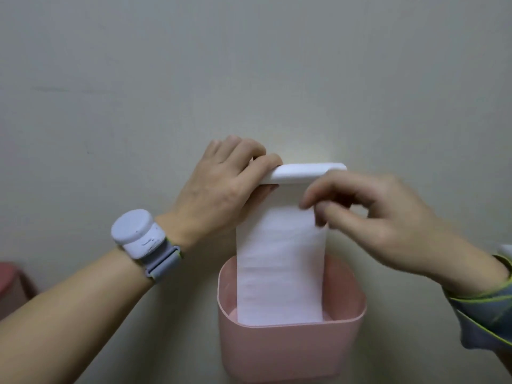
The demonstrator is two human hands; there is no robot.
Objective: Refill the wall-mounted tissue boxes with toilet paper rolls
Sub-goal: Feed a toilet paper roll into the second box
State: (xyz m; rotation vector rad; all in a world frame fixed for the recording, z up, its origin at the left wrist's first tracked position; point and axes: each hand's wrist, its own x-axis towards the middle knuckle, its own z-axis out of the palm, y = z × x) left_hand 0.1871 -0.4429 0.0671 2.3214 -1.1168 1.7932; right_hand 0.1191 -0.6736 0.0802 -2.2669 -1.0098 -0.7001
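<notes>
A pink tissue box (pixel 291 353) hangs on the wall (pixel 249 65), and its top is open. A white lid (pixel 302 173) is flipped up above the box. The left hand (pixel 221 187) grips the left end of the lid, with its fingers curled over the top and its thumb under it. A strip of toilet paper (pixel 279 273) hangs straight down from just under the lid, and its bottom end goes into the box. The long way of the strip runs up and down. The right hand (pixel 368 214) is at the top right corner of the strip, with fingers bent close together there. The picture is blurry at that spot, so I cannot tell if the fingers are pinching the paper or only touching it. The paper lies between the two hands and below them, and the right hand is the nearer one to it. I think the next move is to feed the paper down into the box, so the right hand would go down along the strip.
</notes>
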